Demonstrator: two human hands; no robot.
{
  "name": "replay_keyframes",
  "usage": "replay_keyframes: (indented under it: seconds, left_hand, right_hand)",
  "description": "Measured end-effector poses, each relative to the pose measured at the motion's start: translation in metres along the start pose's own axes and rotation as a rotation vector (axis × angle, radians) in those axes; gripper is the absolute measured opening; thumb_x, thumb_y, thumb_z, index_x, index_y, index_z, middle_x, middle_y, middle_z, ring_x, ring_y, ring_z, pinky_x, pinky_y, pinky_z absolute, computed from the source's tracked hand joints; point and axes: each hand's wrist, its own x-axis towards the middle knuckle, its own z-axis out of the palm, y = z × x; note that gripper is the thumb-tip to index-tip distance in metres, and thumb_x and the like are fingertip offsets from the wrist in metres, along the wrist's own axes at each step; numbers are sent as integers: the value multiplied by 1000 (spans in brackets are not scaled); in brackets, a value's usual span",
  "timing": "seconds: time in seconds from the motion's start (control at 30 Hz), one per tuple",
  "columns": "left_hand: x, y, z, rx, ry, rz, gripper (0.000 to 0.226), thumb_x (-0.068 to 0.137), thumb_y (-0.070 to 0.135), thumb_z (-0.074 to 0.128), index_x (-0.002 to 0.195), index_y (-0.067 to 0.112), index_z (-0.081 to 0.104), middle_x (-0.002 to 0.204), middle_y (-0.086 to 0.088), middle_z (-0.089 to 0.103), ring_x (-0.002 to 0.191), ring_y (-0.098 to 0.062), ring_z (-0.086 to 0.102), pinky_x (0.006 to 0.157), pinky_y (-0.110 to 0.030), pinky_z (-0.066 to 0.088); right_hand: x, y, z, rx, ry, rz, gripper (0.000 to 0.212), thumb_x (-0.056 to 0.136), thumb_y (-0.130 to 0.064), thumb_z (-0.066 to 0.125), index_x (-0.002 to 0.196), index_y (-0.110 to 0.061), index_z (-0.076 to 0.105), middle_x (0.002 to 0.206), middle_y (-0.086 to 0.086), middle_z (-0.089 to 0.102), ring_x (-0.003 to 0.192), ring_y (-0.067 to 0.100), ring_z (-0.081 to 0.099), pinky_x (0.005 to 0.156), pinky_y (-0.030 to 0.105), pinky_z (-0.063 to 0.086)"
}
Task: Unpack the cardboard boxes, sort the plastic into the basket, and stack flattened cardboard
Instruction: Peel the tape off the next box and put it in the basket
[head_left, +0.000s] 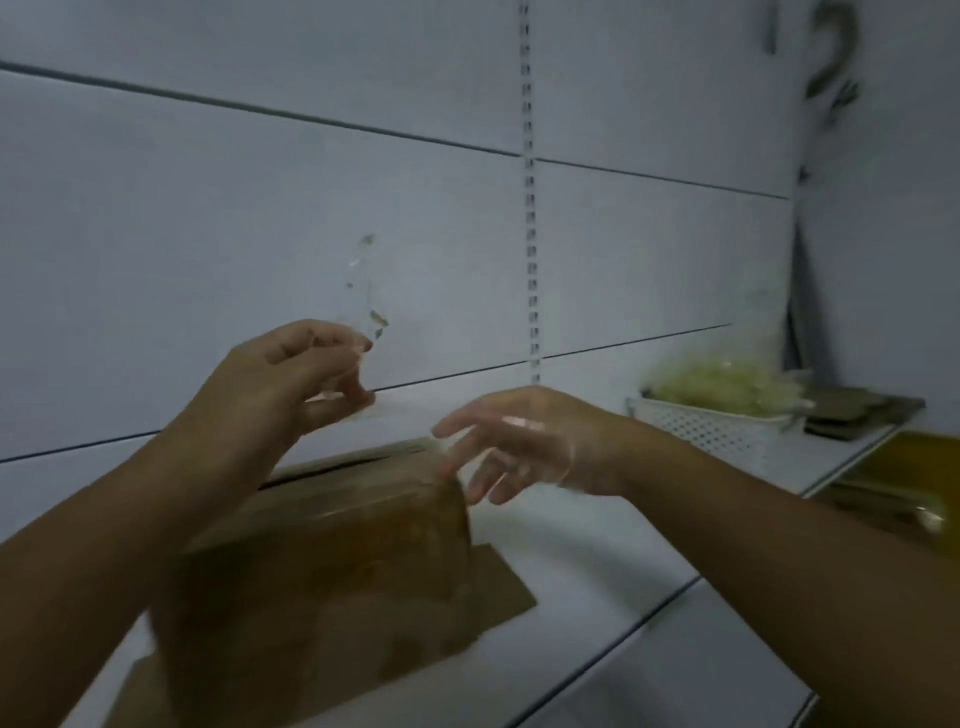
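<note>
A brown cardboard box (332, 561) stands on the white shelf (623, 597) in front of me, blurred by motion. Above its far left corner my left hand (291, 379) pinches a strip of clear plastic tape (366, 291) that sticks upward. My right hand (524, 441) hovers over the box's top right corner with fingers spread and nothing in them; a clear film seems to cling over its back. At the right end of the shelf stands a white perforated basket (711, 426) filled with pale crumpled plastic (722, 384).
Flat dark cardboard pieces (862, 410) lie stacked just right of the basket. A yellowish object (904, 483) sits below the shelf's right edge. The shelving's white back panel with a slotted upright (530, 234) closes off the far side.
</note>
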Motion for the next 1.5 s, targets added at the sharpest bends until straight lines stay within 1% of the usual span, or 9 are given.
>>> replay_keyframes:
  seconds: [0.23, 0.37, 0.5, 0.67, 0.77, 1.0, 1.13, 1.27, 1.5]
  left_hand:
    - [81, -9, 165, 475, -192, 140, 5, 82, 23, 66, 86, 25, 69, 88, -5, 70, 85, -22, 65, 76, -30, 48]
    - [135, -42, 259, 539, -244, 239, 10, 81, 19, 69, 90, 22, 66, 88, -3, 67, 85, -19, 64, 70, -21, 47]
    - [182, -95, 327, 675, -213, 473, 16, 80, 11, 69, 85, 25, 62, 101, 4, 63, 94, -13, 58, 87, -27, 48]
    - [237, -136, 401, 830, -45, 819, 14, 69, 3, 75, 69, 14, 67, 78, 0, 62, 69, -17, 56, 51, -25, 42]
    - [271, -169, 437, 940, 49, 743, 18, 65, -2, 75, 72, 14, 72, 72, 1, 64, 60, -21, 61, 46, -24, 44]
    - [278, -246, 471, 1030, -200, 410, 24, 92, 13, 51, 101, 16, 72, 98, -4, 60, 89, -21, 59, 73, -25, 40]
    - [280, -253, 463, 1049, -313, 427, 30, 98, 21, 42, 108, 19, 70, 96, -6, 56, 90, -22, 56, 73, -25, 39]
    - [280, -250, 451, 984, -458, 399, 35, 97, 17, 41, 128, 20, 56, 107, -6, 58, 98, -20, 54, 78, -21, 36]
    - [267, -232, 435, 795, -526, 200, 48, 85, 9, 58, 131, 19, 50, 129, 1, 54, 114, -13, 52, 98, -25, 43]
  right_hand:
    - [-53, 33, -132, 31, 14, 8, 18, 89, -6, 58, 102, -18, 58, 89, 1, 70, 67, 11, 66, 60, 18, 53]
    - [-75, 70, -215, -239, 328, 26, 23, 79, 4, 67, 80, -19, 64, 74, -2, 66, 62, 7, 59, 59, 19, 48]
    - [-93, 99, -308, -629, 792, 38, 11, 76, -5, 74, 77, -16, 73, 71, -12, 67, 55, -5, 54, 62, 18, 47]
    - [-97, 92, -396, -917, 1265, -52, 2, 82, -19, 69, 82, -17, 68, 73, -13, 59, 64, 7, 54, 66, 27, 49]
    - [-74, 108, -424, -1070, 1099, 144, 5, 87, -15, 62, 84, -12, 66, 80, -2, 63, 77, 17, 59, 77, 33, 53]
    - [-74, 152, -434, -1217, 684, 400, 34, 90, -12, 43, 115, -17, 66, 117, -3, 62, 108, 20, 56, 94, 22, 38]
    - [-74, 173, -435, -1292, 677, 303, 35, 93, -22, 39, 113, -16, 67, 119, -4, 56, 113, 18, 43, 97, 34, 35]
    - [-75, 180, -429, -1178, 700, 299, 38, 98, -41, 30, 95, -13, 55, 88, -4, 47, 83, 16, 47, 74, 31, 36]
    - [-85, 184, -421, -960, 845, 273, 41, 94, -44, 43, 121, -13, 44, 111, 2, 53, 98, 20, 55, 83, 34, 47]
